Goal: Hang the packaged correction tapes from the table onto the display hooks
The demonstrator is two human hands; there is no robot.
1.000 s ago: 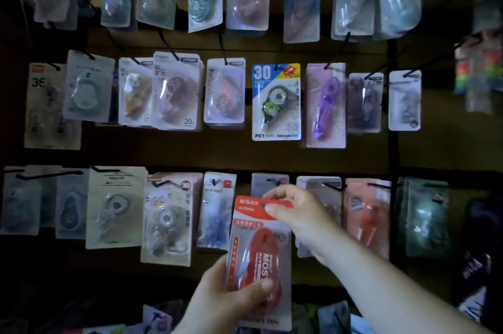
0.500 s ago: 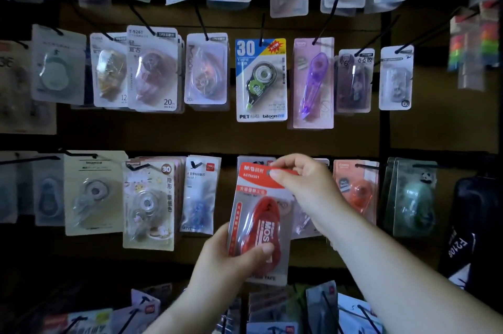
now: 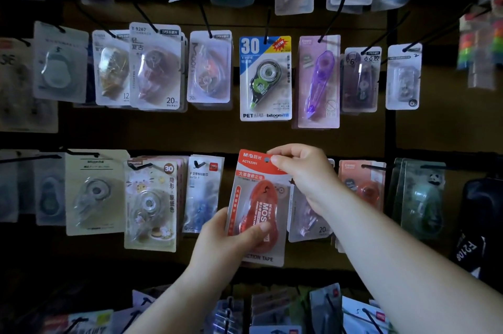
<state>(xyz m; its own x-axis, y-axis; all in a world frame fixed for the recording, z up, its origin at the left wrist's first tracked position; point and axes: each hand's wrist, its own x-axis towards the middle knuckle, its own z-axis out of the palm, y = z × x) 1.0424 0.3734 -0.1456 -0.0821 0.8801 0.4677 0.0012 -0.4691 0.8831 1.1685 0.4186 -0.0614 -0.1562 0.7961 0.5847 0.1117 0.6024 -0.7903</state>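
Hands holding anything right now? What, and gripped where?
Both hold the red correction tape pack: right hand pinches its top edge beside the hang hole; left hand grips the lower left part, thumb across its front.

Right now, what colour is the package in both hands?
Red-orange, with a white lower edge; the package shows best in the head view.

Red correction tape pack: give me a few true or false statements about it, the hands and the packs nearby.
The right hand pinches the red pack's top edge. True.
The left hand hangs free, touching nothing. False: it grips the red pack's lower part.
The blue pack marked 30 hangs in the row above the red pack. True.
The purple pack hangs left of the blue pack. False: the purple pack hangs right of it.
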